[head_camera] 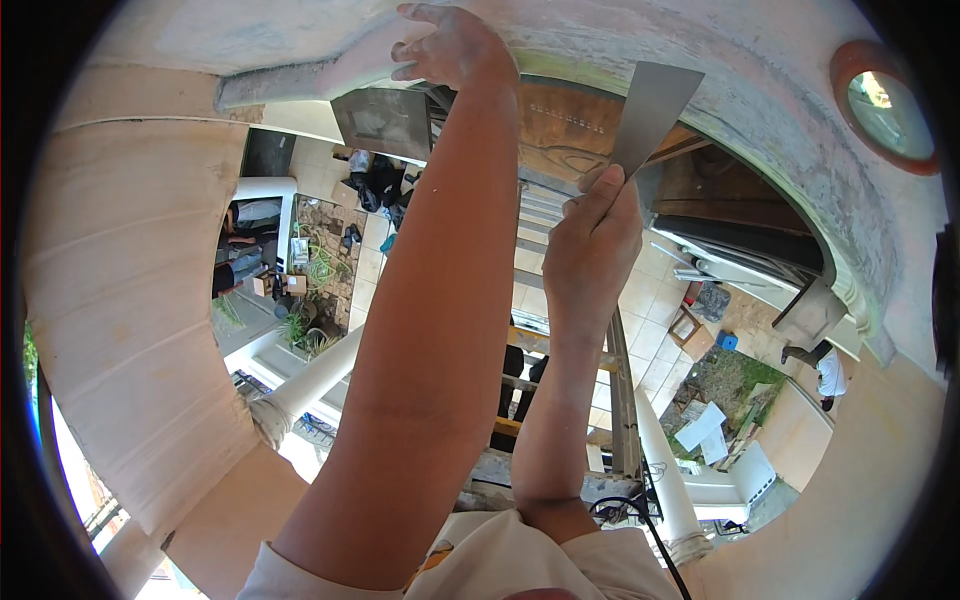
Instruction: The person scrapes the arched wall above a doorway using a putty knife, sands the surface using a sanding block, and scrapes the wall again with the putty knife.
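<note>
My right hand [592,240] grips a putty knife, its wide flat metal blade [660,109] pointing up towards the plastered arch [780,97]; the handle is hidden inside the fist. The blade's far edge overlaps the arch in view, and I cannot tell whether it touches. Higher up and to the left, my left hand [469,52] is spread with nothing held. Its fingers lie at a plaster ledge [300,82] that runs along the wall, and contact is hard to tell. Whitish dust coats this hand.
Under my arms stands a ladder or scaffold frame [624,405], with a black cable [656,517] beside it. Far below lies a tiled floor [652,315]. White columns [311,386] flank it. A person [829,371] is at the right. A red-rimmed round fixture [889,112] sits in the wall.
</note>
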A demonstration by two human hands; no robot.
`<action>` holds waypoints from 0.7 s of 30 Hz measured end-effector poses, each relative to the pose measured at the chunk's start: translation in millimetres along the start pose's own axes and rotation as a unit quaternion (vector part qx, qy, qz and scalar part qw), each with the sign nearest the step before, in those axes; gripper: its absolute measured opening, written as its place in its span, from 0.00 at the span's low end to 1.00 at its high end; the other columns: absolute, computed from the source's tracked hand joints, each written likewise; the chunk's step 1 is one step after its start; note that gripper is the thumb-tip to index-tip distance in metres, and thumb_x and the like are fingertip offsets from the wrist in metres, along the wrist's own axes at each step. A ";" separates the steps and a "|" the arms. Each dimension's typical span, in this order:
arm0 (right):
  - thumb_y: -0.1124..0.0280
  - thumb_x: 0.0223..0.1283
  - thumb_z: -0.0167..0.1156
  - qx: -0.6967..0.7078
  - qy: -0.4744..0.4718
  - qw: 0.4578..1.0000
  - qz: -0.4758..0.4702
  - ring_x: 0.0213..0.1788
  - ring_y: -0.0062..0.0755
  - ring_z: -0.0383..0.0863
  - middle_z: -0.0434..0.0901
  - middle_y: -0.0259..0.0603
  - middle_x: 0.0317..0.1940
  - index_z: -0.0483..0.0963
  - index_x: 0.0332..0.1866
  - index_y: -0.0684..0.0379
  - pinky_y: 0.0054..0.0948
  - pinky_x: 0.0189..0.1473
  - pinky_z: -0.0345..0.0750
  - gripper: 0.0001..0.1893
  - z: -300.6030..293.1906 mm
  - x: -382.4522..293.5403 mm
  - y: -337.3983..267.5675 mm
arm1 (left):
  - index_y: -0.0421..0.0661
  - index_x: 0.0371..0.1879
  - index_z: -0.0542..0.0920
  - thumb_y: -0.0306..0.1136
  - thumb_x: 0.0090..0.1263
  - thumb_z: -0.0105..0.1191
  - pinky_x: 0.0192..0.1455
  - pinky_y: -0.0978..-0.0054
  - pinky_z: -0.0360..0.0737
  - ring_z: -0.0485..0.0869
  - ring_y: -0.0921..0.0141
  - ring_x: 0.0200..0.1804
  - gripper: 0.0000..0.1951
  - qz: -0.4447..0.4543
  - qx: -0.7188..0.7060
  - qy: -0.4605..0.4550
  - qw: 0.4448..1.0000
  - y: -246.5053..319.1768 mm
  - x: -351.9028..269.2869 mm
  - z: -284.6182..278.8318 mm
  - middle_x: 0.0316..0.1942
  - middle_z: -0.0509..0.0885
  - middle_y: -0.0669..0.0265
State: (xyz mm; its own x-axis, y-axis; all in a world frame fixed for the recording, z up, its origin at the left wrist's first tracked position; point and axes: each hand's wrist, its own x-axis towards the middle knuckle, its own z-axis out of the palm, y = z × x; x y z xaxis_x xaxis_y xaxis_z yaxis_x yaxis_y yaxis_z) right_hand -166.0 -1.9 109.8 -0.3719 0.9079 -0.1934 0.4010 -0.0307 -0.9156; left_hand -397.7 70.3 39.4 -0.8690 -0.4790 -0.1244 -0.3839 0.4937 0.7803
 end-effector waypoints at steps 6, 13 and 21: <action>0.63 0.85 0.39 0.051 -0.039 0.998 -0.003 0.17 0.34 0.69 0.70 0.43 0.16 0.69 0.37 0.63 0.37 0.24 0.65 0.19 8.3 -7.9 12.7 | 0.26 0.70 0.65 0.64 0.81 0.26 0.76 0.44 0.63 0.68 0.42 0.71 0.44 -0.042 -0.045 -0.002 0.998 5.8 -8.1 -9.3 0.70 0.68 0.38; 0.54 0.85 0.38 0.217 -0.064 0.972 0.059 0.12 0.12 0.55 0.58 0.25 0.16 0.72 0.42 0.61 0.21 0.13 0.56 0.23 -20.2 -23.9 27.0 | 0.32 0.69 0.69 0.66 0.80 0.29 0.73 0.48 0.69 0.72 0.48 0.70 0.43 -0.105 -0.018 0.063 0.992 24.3 -30.6 -8.0 0.68 0.73 0.45; 0.52 0.85 0.39 0.293 -0.034 0.950 0.104 0.16 0.12 0.57 0.59 0.24 0.17 0.73 0.40 0.62 0.18 0.19 0.58 0.25 -48.2 -33.9 30.7 | 0.33 0.72 0.63 0.60 0.82 0.35 0.68 0.53 0.77 0.75 0.50 0.68 0.38 0.005 -0.093 0.098 0.991 -45.6 48.4 61.9 0.69 0.69 0.43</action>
State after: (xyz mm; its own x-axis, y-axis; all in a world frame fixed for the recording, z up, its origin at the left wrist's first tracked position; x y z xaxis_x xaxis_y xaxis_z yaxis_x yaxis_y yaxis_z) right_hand -100.8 -13.4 105.2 -0.3965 0.8281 -0.3963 -0.0553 -0.4524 -0.8901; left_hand -441.7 69.5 -40.2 -0.7883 -0.6153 -0.0089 -0.2951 0.3652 0.8829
